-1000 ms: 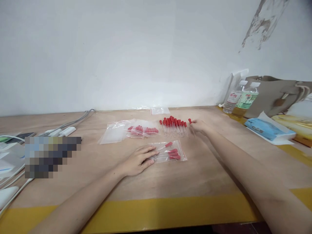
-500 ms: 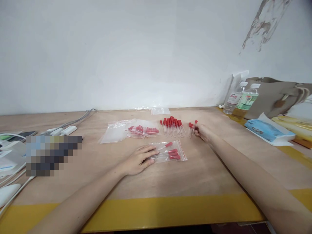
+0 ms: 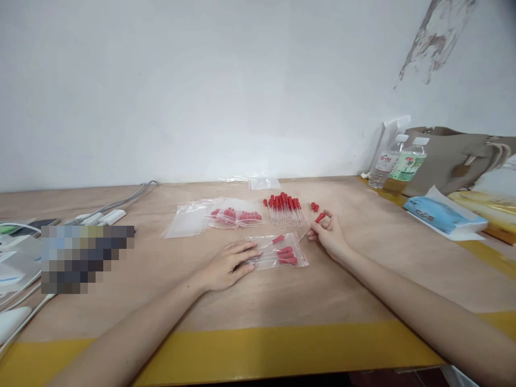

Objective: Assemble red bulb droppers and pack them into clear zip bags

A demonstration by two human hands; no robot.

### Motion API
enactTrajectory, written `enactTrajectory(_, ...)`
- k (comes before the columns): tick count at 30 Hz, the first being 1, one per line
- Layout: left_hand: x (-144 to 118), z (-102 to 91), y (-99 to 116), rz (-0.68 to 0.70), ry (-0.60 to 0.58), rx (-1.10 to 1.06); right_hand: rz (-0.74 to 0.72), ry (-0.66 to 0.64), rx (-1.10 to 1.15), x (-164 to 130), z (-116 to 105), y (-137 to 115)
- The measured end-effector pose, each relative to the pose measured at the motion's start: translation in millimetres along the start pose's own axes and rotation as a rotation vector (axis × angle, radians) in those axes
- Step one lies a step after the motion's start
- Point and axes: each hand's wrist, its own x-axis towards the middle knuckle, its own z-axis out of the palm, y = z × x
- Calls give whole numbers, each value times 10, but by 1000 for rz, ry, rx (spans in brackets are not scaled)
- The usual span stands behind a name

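Bag point(image 3: 278, 252) under your left hand point(image 3: 228, 264): clear, glossy plastic film.
Dropper point(image 3: 314, 223) in your right hand point(image 3: 331, 236): clear stem, matt red rubber-like bulb.
Table point(image 3: 282, 295) beneath both hands: smooth matt wood, yellow painted edge.
Bottles point(image 3: 397, 161) beyond your right hand: clear plastic, paper-like labels.

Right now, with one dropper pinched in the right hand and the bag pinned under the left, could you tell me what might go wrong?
The dropper in the right hand looks thin and held only at the fingertips, so it might slip or snap. The left hand presses on one end of the small bag, whose mouth may not be open enough. Two loose droppers beside the pile could roll.
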Motion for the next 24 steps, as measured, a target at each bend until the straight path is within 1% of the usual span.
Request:
enactTrajectory(2, -2, -9, 8, 3, -1, 3, 22, 0, 33, -77, 65, -22)
enactTrajectory(4, -3, -15, 16, 2, -3, 5, 39, -27, 60, -128, 120, -38)
enactTrajectory(7, 1, -15, 20, -8, -5, 8, 73, -113, 85, -170, 163, -40)
enactTrajectory(10, 7, -7, 18, -10, -8, 10, 86, -187, 39, -184, 129, -36)
enactTrajectory(12, 8, -2, 16, -4, -5, 9, 47, -235, -58, -183, 66, -40)
enactTrajectory(16, 6, -1, 16, 0, 6, -3, -97, -428, -336, -156, -61, -47)
enactTrajectory(18, 7, -4, 19, -4, 3, -3, -154, -496, -412, -135, -73, -32)
enactTrajectory(20, 10, -7, 23, -6, -4, 6, -190, -516, -432, -115, -42, -4)
enactTrajectory(24, 17, -13, 32, -6, -8, 25, -192, -523, -447, -84, 46, 41)
